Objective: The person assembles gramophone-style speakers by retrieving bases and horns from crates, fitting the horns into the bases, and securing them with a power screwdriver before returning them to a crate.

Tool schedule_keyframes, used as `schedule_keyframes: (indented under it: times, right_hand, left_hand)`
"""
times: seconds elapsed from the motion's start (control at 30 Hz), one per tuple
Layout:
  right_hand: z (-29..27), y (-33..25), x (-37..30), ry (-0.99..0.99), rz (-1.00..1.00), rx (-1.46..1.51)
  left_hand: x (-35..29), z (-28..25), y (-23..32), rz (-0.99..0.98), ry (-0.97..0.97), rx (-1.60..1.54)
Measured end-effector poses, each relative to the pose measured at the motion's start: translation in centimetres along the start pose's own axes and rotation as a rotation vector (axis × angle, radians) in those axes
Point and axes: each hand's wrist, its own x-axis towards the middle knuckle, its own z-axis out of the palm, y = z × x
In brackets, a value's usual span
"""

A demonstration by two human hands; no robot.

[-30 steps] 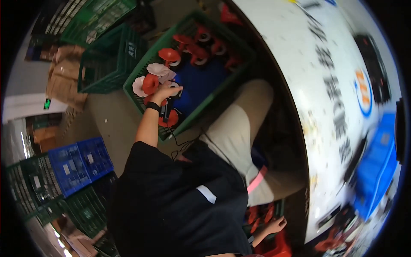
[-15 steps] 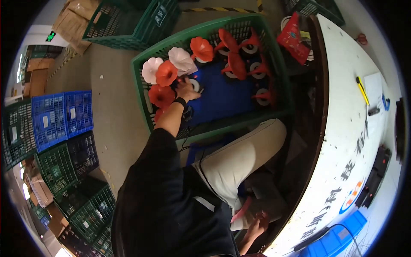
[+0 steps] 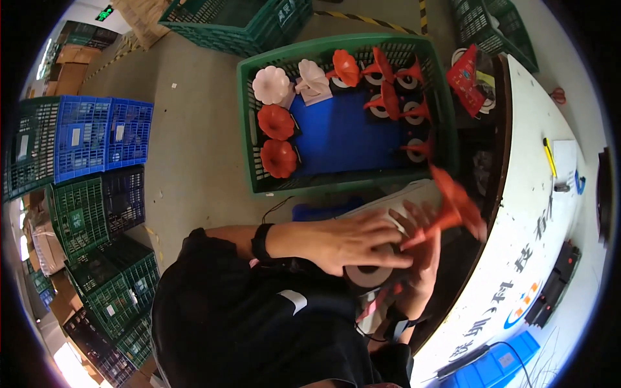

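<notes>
Over my lap, both hands are on a toy gramophone with a red flared horn (image 3: pixel 456 200) and a dark base bearing a pale round disc (image 3: pixel 369 275). My left hand (image 3: pixel 356 240) lies over the base, its fingers bent around the piece and somewhat blurred. My right hand (image 3: pixel 425 258) is closed about the narrow part of the horn, partly hidden behind it. Beyond them, a green crate (image 3: pixel 349 185) with a blue bottom holds several similar gramophones: a white horn (image 3: pixel 270 85), a pale pink horn (image 3: pixel 312 79) and red horns (image 3: pixel 276 121) along its sides.
To the right stands a white table (image 3: pixel 524 194) with a yellow cutter (image 3: pixel 550 157) and a blue bin (image 3: pixel 501 363). A red packet (image 3: pixel 466 82) lies beside the crate. Stacked blue crates (image 3: pixel 103 139) and green crates line the left; another green crate (image 3: pixel 242 29) stands behind.
My left hand has lifted a red-horned gramophone out of the crate's left side and brought it back over my lap. My right hand has risen to meet it. The view has shifted.
</notes>
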Motion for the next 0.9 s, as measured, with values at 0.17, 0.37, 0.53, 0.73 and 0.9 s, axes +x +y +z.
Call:
schedule_keyframes:
  times: [0.17, 0.37, 0.53, 0.73, 0.9]
  right_hand:
    - [-2.2, -1.2, -2.6, 0.018, -0.227, -0.077]
    - [-3.8, -4.9, -9.8, 0.166, -0.514, -0.099]
    - [-7.8, -8.7, -14.1, 0.370, -0.554, 0.429]
    - [-11.6, -12.3, -20.3, 0.405, -0.731, 0.538]
    - [-14.4, -14.0, -25.6, 0.572, -0.859, 0.624]
  left_hand:
    - [-1.7, -1.6, -3.9, 0.043, 0.011, -0.039]
    - [-20.1, -7.4, -26.0, -1.144, -0.295, 0.621]
    - [-23.4, -7.1, -29.5, -1.044, -0.309, 0.671]
    - [-8.3, -4.1, -26.0, -0.972, -0.431, 0.504]
    - [5.1, 9.5, -34.4, -0.287, -0.267, 0.080]
